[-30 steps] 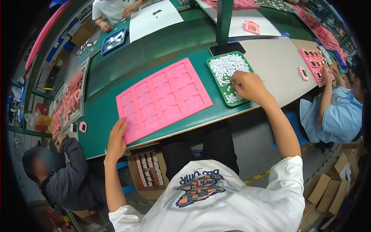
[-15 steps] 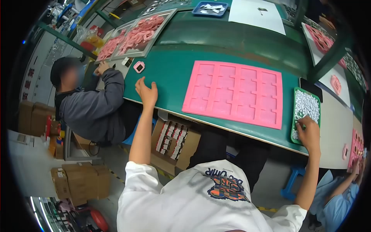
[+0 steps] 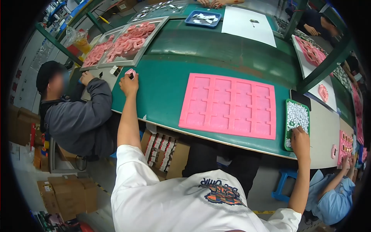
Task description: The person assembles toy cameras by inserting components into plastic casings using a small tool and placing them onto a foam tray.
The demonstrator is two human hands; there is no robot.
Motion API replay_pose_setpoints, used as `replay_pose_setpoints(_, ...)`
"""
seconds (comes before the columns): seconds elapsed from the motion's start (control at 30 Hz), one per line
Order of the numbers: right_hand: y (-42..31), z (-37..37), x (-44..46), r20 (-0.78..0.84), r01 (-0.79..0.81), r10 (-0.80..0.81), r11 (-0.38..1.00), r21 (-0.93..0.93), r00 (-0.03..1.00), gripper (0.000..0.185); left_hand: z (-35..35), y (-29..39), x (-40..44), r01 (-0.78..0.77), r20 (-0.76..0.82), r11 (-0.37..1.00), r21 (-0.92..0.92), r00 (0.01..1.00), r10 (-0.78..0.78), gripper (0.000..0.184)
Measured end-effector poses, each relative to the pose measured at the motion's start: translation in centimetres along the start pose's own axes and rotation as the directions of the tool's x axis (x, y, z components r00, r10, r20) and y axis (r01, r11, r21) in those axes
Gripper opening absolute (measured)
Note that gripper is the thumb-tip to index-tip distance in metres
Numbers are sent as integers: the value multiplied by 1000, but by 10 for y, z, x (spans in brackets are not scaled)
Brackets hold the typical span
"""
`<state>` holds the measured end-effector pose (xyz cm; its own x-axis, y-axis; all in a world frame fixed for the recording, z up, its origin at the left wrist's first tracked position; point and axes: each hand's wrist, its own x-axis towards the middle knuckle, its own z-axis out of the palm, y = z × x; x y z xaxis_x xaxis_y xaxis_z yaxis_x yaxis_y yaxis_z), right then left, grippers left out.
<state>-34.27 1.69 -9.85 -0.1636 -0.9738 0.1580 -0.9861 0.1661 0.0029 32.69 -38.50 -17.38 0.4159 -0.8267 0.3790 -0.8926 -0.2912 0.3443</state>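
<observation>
At the left of the green table, my left hand (image 3: 129, 85) has its fingers closed around a small pink-rimmed piece with a dark centre (image 3: 131, 72). My right hand (image 3: 300, 142) is over the near part of a green tray (image 3: 287, 133) filled with small silvery-white parts (image 3: 298, 116). Its fingers are pinched together among those parts; what is between them is too small to make out. Between my hands lies a flat pink mould-like board (image 3: 227, 129) with rows of square recesses.
Framed trays of pink rings (image 3: 129, 42) stand at the back left. A blue tray (image 3: 203, 18) and a white sheet (image 3: 247, 25) lie at the back. A dark flat object (image 3: 300, 99) is beside the green tray. One co-worker (image 3: 77, 112) sits left, another (image 3: 332, 193) right.
My left hand has moved left and away from me, from open to closed on the pink-rimmed piece. My right hand stays at the green tray. The view has shifted slightly.
</observation>
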Motion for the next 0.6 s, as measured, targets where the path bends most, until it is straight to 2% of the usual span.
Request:
replay_pose_setpoints(0.03, 1, 0, 1, -2, -4, 4, 1000, -13, 1000, 11, 5, 0, 2, 1, 6, 1000, -12, 1000, -1, 48)
replay_pose_setpoints(0.17, 11, 5, 4, 7, -13, 12, 989, 147, 1000, 12, 7, -14, -4, -241, -90, 940, -242, 970, 226, 27)
replay_pose_setpoints(0.2, 12, 5, 5, 10, -14, 13, 990, 144, 1000, 12, 7, -15, -9, -239, -86, 940, -244, 971, 225, 27)
replay_pose_setpoints(0.27, 16, 3, 9, -47, -9, 21, 972, 235, 999, 11, -24, 12, -37, -485, -222, 827, -284, 873, 435, 21)
replay_pose_setpoints(0.33, 20, 0, 9, -91, -10, 42, 948, 319, 995, 10, -59, 43, -74, -697, -352, 653, -296, 715, 604, 17)
replay_pose_setpoints(0.37, 16, -7, 8, -83, -59, 95, 932, 357, 992, 10, -74, 55, -91, -696, -341, 649, -308, 718, 607, 17)
replay_pose_setpoints(0.43, 1, -23, 10, -68, -129, 168, 914, 384, 983, 10, -106, 86, -123, -798, -379, 500, -337, 601, 704, 22)
replay_pose_setpoints(0.5, -16, -36, 8, -26, -200, 274, 759, 620, 961, 11, -131, 117, -153, -874, -429, 317, -368, 463, 776, 28)
replay_pose_setpoints(0.53, -30, -44, 8, -44, -159, 263, 701, 695, 964, 11, -141, 130, -166, -872, -426, 294, -390, 455, 782, 28)
replay_pose_setpoints(0.6, -59, -58, 8, -62, -94, 252, 562, 822, 966, 11, -158, 155, -189, -904, -449, 176, -389, 353, 821, 26)
